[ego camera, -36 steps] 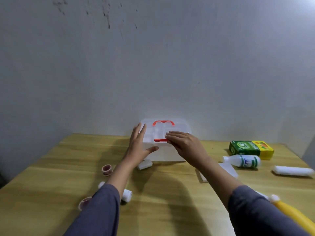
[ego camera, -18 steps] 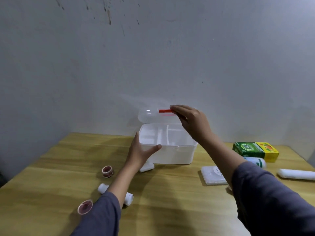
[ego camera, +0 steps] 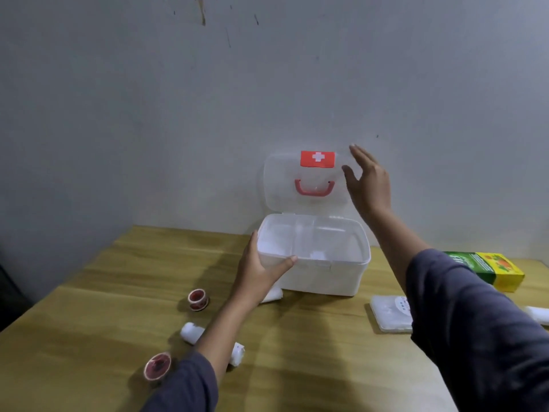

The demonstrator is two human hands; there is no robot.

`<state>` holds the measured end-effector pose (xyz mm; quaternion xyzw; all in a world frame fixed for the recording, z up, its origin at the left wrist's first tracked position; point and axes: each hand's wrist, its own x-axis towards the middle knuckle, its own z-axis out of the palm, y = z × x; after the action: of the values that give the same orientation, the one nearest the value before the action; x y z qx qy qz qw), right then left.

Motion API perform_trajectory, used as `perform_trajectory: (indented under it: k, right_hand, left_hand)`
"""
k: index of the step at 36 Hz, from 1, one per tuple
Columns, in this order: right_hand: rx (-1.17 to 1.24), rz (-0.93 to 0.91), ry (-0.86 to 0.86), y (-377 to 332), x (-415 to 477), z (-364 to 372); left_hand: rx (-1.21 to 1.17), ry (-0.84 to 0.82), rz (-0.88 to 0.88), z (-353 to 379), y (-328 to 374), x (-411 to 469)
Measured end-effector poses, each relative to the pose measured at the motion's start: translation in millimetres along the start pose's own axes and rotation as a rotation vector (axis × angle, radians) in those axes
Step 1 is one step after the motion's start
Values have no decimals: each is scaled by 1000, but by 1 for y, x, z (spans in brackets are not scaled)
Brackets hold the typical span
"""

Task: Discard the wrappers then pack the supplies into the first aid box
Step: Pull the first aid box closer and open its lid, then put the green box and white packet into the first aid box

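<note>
With the lid (ego camera: 306, 181) swung up against the wall (ego camera: 148, 114), the first aid box (ego camera: 315, 263) is open but nothing visible is packed yet; inner tray looks bare, though translucent plastic makes that hard to confirm. No wrappers clearly discarded from what shows.

Your left hand (ego camera: 258, 269) clamps the box's near-left corner, thumb over the rim, fingers along the side wall. Your right hand (ego camera: 367, 182) is spread wide, holding nothing, just beside the lid's right edge; whether it touches, can't tell.

Box sits at the back of the table (ego camera: 89, 322), near the wall, centre-right. Long axis runs left-right across your view; opening faces up, lid near vertical with the red cross label (ego camera: 317, 158) and handle (ego camera: 313, 188) facing you.

Still loose on the table:
- two tape rolls (ego camera: 197, 298) (ego camera: 157, 365) left
- a gauze roll (ego camera: 193, 333) partly under your left forearm
- another white roll (ego camera: 271, 294) touching the box front
- flat white packet (ego camera: 389, 312) right
- green-yellow carton (ego camera: 490, 270) far right
- a white item (ego camera: 537, 313) at the right edge, cut off

Judgement: early stage. All packing left.
</note>
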<state>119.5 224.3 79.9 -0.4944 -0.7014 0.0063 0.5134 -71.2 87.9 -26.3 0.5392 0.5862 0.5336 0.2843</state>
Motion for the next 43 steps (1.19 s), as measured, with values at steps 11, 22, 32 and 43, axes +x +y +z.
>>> perform_trajectory:
  k: [11,22,32,43]
  right_hand:
    - [217,278,-54,37,-35,5]
    - [299,386,-164,53,-48,2]
    - [18,334,-328,85,-71,-68]
    - [-261,506,-659,163,-87,-143]
  left_hand:
    - [40,77,57,6,1,-22]
    - [6,30,52,1,3,-31]
    - [-149,46,32,10,6,-29]
    - [-170,57,23,19,3,-24]
